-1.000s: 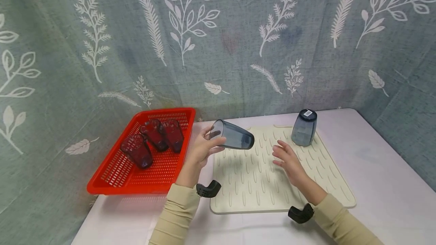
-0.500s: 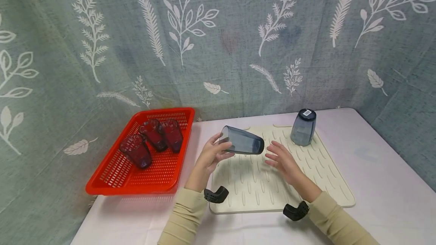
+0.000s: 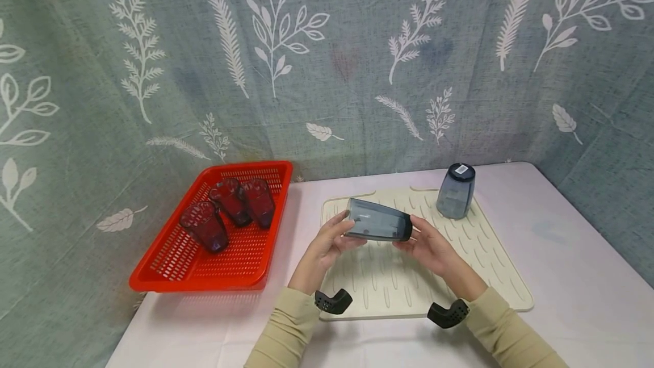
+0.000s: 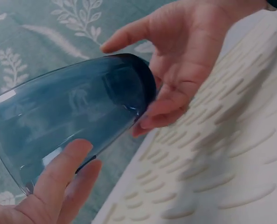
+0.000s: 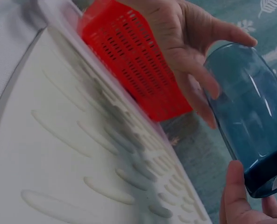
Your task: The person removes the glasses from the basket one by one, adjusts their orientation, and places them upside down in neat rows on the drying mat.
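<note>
A smoky-blue drinking glass [image 3: 377, 221] is held on its side above the ribbed cream mat [image 3: 380, 277]. My left hand [image 3: 326, 247] grips it near the rim, thumb on the near side. At the dark base, my right hand [image 3: 435, 250] has its fingers around the glass, some above and some beneath. The left wrist view shows the glass [image 4: 77, 107] between both hands, its base near the right palm. Part of a pale label shows on the base in the right wrist view.
A similar glass [image 3: 456, 192] stands upside down at the mat's back right, a label on its base. To the left, a red plastic basket [image 3: 225, 284] holds three dark red glasses [image 3: 206, 227]. A patterned curtain [image 3: 337, 101] hangs behind the white table [image 3: 567, 243].
My left hand has carried the glass rightward and slightly down over the mat. My right hand has come from standing apart to holding the base.
</note>
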